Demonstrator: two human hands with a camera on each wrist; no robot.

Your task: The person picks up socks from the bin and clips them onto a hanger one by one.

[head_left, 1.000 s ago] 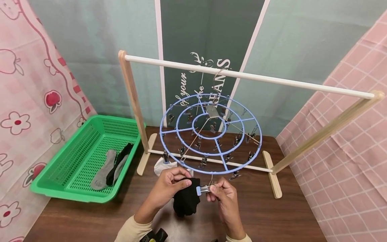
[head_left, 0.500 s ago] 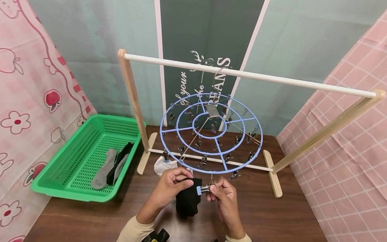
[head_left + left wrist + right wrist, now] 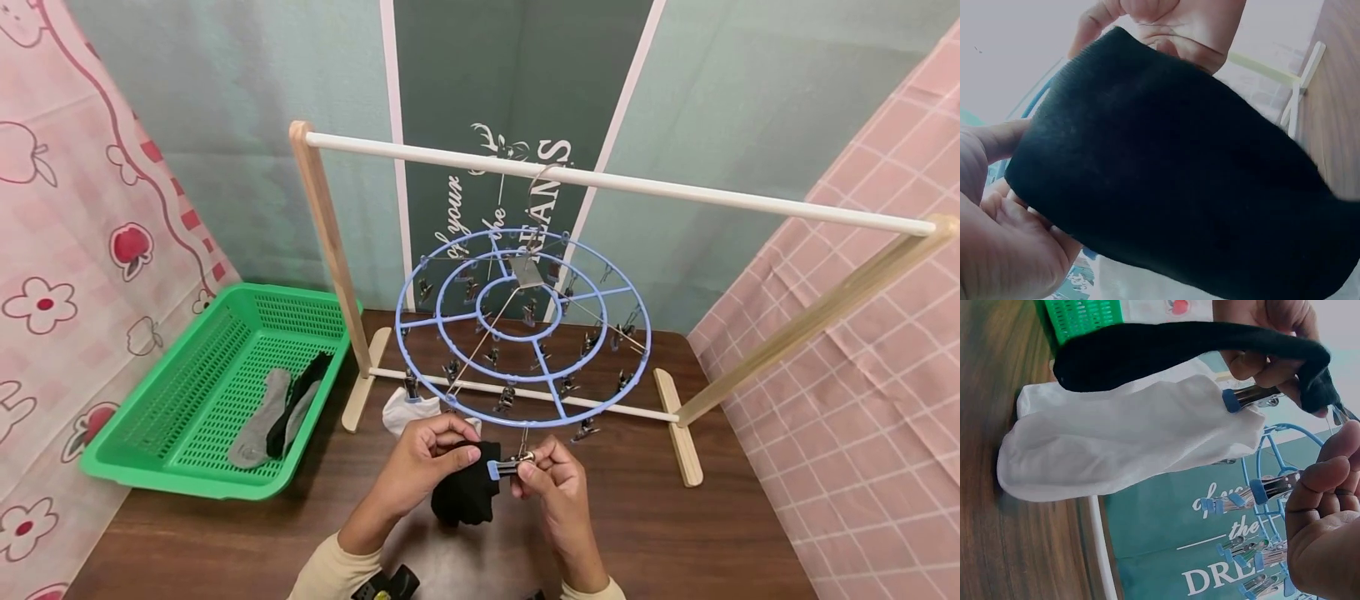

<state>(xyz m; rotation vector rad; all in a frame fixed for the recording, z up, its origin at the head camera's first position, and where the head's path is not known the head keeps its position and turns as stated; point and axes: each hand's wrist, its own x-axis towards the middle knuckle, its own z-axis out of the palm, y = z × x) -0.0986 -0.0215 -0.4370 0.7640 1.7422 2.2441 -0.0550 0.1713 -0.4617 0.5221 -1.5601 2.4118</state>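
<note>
A black sock (image 3: 465, 496) hangs from my left hand (image 3: 420, 467), whose thumb and fingers pinch it near the cuff. My right hand (image 3: 555, 492) pinches the handles of a metal clip (image 3: 504, 469) with blue tips. Those tips are right at the cuff's right edge in the head view. The clip hangs by a wire from the front rim of a round blue drying hanger (image 3: 480, 414). White socks (image 3: 1116, 437) hang beside the black one in the right wrist view, held by another clip (image 3: 1250, 397). In the left wrist view the black sock (image 3: 1166, 169) covers most of the picture.
The hanger hooks over the white bar (image 3: 675, 192) of a wooden-ended stand, with several clips dangling below its rings. A green basket (image 3: 176, 487) at the left contains grey socks (image 3: 258, 421) and a black sock (image 3: 300, 400). Printed cloths enclose the brown table (image 3: 637, 533).
The lower end of the black sock sways and lifts slightly. Both hands stay almost in place, and the right hand keeps hold of the clip.
</note>
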